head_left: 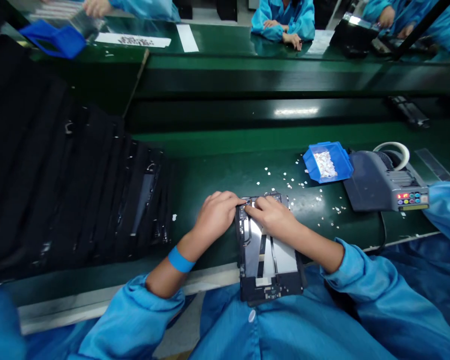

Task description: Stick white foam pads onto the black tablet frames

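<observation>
Working close together with left hand [216, 214] and right hand [275, 216], can't tell if pinching anything, on the opened device [283, 252] directly beneath: press lightly, avoid tipping the near end!

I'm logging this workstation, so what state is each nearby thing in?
Electronic device: open, internals exposed
Left grip: touching the device near its upper edge
Right grip: curled over the device's upper part
Blue bin: lidless, holding white pieces
White pieces: heaped in the bin, others scattered outside
Gray machine: red display lit
White ring: upright on the machine
</observation>
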The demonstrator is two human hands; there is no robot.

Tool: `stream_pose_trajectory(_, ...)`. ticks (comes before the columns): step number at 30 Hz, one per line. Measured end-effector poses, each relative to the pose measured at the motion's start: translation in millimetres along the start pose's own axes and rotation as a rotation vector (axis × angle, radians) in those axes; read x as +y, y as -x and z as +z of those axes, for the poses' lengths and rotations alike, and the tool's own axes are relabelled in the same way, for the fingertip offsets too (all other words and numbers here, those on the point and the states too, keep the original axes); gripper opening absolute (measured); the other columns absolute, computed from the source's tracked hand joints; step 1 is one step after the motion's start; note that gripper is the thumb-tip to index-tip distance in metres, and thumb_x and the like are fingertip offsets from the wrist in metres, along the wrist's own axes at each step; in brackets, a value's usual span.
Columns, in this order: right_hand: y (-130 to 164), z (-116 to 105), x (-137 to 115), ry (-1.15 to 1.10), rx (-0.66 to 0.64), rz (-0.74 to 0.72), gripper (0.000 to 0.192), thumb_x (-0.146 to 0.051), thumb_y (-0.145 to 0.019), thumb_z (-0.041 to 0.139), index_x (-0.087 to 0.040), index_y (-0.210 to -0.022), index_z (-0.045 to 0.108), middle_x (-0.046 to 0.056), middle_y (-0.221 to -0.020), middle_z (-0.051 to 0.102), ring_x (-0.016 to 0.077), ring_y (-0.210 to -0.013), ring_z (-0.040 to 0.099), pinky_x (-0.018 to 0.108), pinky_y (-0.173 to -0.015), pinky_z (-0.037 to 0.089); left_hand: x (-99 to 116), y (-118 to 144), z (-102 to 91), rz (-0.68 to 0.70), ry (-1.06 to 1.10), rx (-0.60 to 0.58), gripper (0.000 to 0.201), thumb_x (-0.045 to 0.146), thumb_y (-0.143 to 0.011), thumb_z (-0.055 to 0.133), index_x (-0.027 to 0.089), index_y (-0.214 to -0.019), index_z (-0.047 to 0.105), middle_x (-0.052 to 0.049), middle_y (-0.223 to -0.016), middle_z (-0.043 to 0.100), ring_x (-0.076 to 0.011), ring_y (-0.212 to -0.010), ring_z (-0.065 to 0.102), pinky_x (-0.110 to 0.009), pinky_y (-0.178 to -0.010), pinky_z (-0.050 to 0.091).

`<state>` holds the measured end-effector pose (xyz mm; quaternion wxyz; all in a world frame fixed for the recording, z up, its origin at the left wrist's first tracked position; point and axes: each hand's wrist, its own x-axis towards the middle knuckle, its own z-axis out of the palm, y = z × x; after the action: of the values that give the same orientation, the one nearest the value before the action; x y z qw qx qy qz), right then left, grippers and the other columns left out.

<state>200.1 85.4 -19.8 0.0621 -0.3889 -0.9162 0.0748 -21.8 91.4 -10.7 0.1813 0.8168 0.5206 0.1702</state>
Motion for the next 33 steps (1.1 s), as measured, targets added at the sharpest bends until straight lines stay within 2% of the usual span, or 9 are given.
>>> stream_pose_trajectory(5,6,-24,8,-0.228,0.076,0.009,0.034,-0.009,-0.101,0.049,-0.02,-0.127,0.068,0.011,-0.11,0.068,0.0222,-0.101,0.061,0.034,-0.09,0.05,8,-19,-2.6,-0.207,0.152,0.039,0.033,0.025,-0.096,0.049,0.019,-0.118,0.072,-0.009,-0.109,0.076,-0.0245,-0.098,0.069,-0.035,-0.087,0.052)
stream_pose_trajectory(8,49,-34,21,-0.528,0.402,0.311,0.026,-0.019,-0.101,0.051,-0.02,-0.118,0.07,0.008,-0.105,0.071,0.0207,-0.098,0.066,0.034,-0.088,0.052,7,-30,-1.7,-0.224,0.157,-0.08,0.031,0.037,-0.09,0.056,0.019,-0.107,0.075,-0.009,-0.099,0.076,-0.0267,-0.092,0.069,-0.035,-0.08,0.051)
stream_pose_trajectory(12,129,-32,47,-0.978,0.915,0.887,0.016,-0.037,-0.094,0.062,-0.022,-0.097,0.066,-0.004,-0.068,0.059,0.0119,-0.055,0.054,0.024,-0.052,0.044,-6,-43,2.4,-0.3,0.372,-0.207,0.03,0.051,-0.077,0.06,0.022,-0.078,0.069,-0.004,-0.078,0.073,-0.0249,-0.076,0.065,-0.03,-0.064,0.046)
stream_pose_trajectory(15,178,-31,80,-1.234,1.314,1.136,0.031,-0.042,-0.078,0.077,-0.023,-0.088,0.055,-0.01,-0.063,0.051,0.007,-0.047,0.046,0.018,-0.044,0.036,-16,-54,4.9,-0.328,0.47,-0.276,0.034,0.056,-0.069,0.064,0.023,-0.07,0.065,-0.003,-0.067,0.069,-0.0243,-0.068,0.062,-0.03,-0.059,0.044)
stream_pose_trajectory(17,198,-36,104,-1.307,1.45,1.24,0.04,-0.044,-0.072,0.082,-0.023,-0.087,0.052,-0.011,-0.065,0.053,0.0061,-0.047,0.049,0.016,-0.043,0.036,-17,-58,3.9,-0.329,0.482,-0.286,0.036,0.058,-0.065,0.064,0.023,-0.068,0.064,-0.004,-0.065,0.068,-0.0242,-0.066,0.06,-0.03,-0.059,0.044)
stream_pose_trajectory(21,211,-46,141,-1.413,1.443,1.29,0.039,-0.047,-0.076,0.08,-0.019,-0.087,0.055,-0.006,-0.068,0.06,0.0065,-0.047,0.052,0.017,-0.041,0.038,-11,-55,-1.1,-0.353,0.445,-0.244,0.04,0.062,-0.063,0.063,0.023,-0.071,0.067,-0.005,-0.068,0.07,-0.0253,-0.067,0.062,-0.032,-0.06,0.045)
stream_pose_trajectory(25,207,-46,151,-1.426,1.431,1.281,0.032,-0.034,-0.073,0.081,-0.019,-0.08,0.054,-0.009,-0.06,0.056,0.0044,-0.045,0.049,0.012,-0.038,0.033,-12,-43,-6.8,-0.378,0.43,-0.219,0.043,0.062,-0.066,0.064,0.022,-0.082,0.07,-0.007,-0.08,0.074,-0.0266,-0.072,0.064,-0.034,-0.064,0.049)
stream_pose_trajectory(30,190,-27,99,-1.444,1.306,1.283,0.036,-0.035,-0.066,0.086,-0.019,-0.075,0.055,-0.007,-0.06,0.058,0.0053,-0.045,0.051,0.011,-0.034,0.029,11,-9,-18.9,-0.453,0.295,0.131,0.039,0.056,-0.078,0.061,0.024,-0.1,0.07,-0.006,-0.095,0.071,-0.0278,-0.084,0.064,-0.038,-0.074,0.052)
stream_pose_trajectory(33,152,-16,45,-1.523,1.073,1.125,0.035,-0.042,-0.07,0.086,-0.018,-0.083,0.066,-0.001,-0.072,0.069,0.0079,-0.05,0.056,0.015,-0.038,0.036,55,6,-15.8,-0.437,0.535,0.13,0.035,0.05,-0.083,0.06,0.023,-0.103,0.068,-0.005,-0.093,0.071,-0.0237,-0.081,0.065,-0.035,-0.073,0.053)
